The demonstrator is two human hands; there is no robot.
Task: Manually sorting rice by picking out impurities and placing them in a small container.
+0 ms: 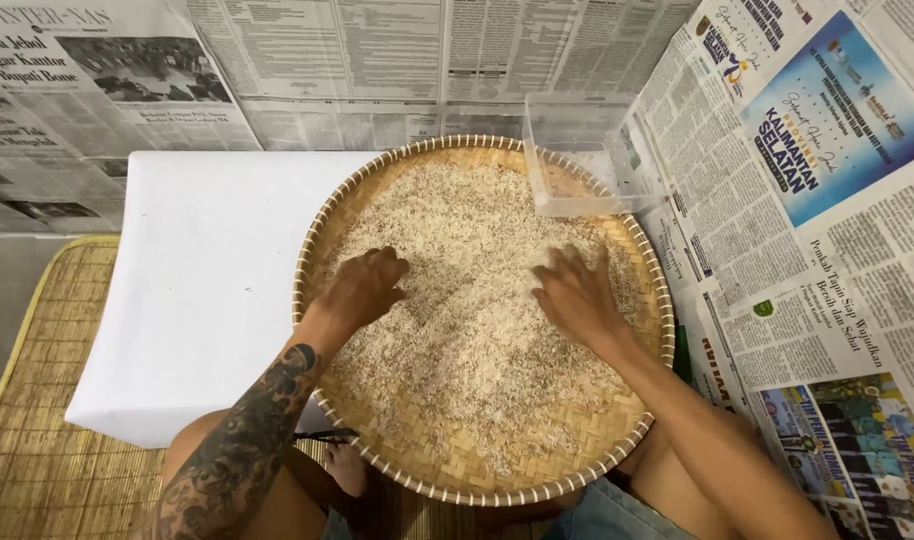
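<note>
L hand (362,288) curling, R hand (575,295) lying flat, both gripping nothing, fingertips half-hidden in rice (467,330); woven tray (477,480) sitting over newspaper (827,250), clear tub (577,150) resting on its rim.

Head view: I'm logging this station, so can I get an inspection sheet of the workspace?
Surface: white sheet over a woven mat.
Job's things: round woven tray spread with rice grains.
Clutter: clear plastic container on the tray's far rim.
Grips: left hand and right hand both rest in the grains, holding nothing.
Cables: nothing seen.
Surroundings: newspaper sheets behind and to the right.
</note>
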